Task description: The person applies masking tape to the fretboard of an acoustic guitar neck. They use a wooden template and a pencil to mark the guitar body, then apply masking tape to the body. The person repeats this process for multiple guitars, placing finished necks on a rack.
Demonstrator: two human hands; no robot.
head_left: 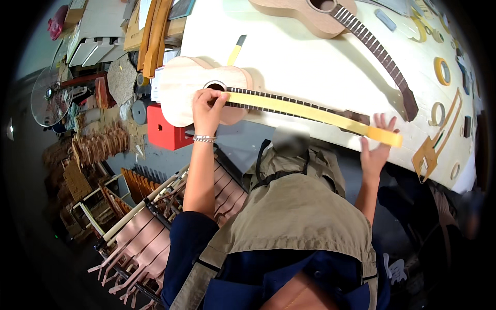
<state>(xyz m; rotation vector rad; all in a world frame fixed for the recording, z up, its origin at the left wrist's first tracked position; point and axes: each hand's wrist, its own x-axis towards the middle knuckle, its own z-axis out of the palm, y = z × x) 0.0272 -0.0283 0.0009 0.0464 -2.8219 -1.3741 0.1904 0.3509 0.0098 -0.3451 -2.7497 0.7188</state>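
A pale unfinished ukulele (178, 85) lies on the white table, its neck pointing right. A long strip of yellow masking tape (294, 109) runs along its dark fretboard and past the headstock (356, 118). Beside the sound hole, my left hand (207, 106) has its fingers and thumb closed at the tape's left end. At the other end my right hand (376, 150) is open, fingers spread, with the tape's free end crossing in front of it. Whether the right hand touches the tape is hard to tell.
A second ukulele (323, 23) lies farther back on the table (289, 57). Tape rolls (442, 71) and a wooden jig (426, 157) sit at right. A red stool (160, 129) stands left, near a rack of ukulele bodies (147, 232). A fan (49, 95) is far left.
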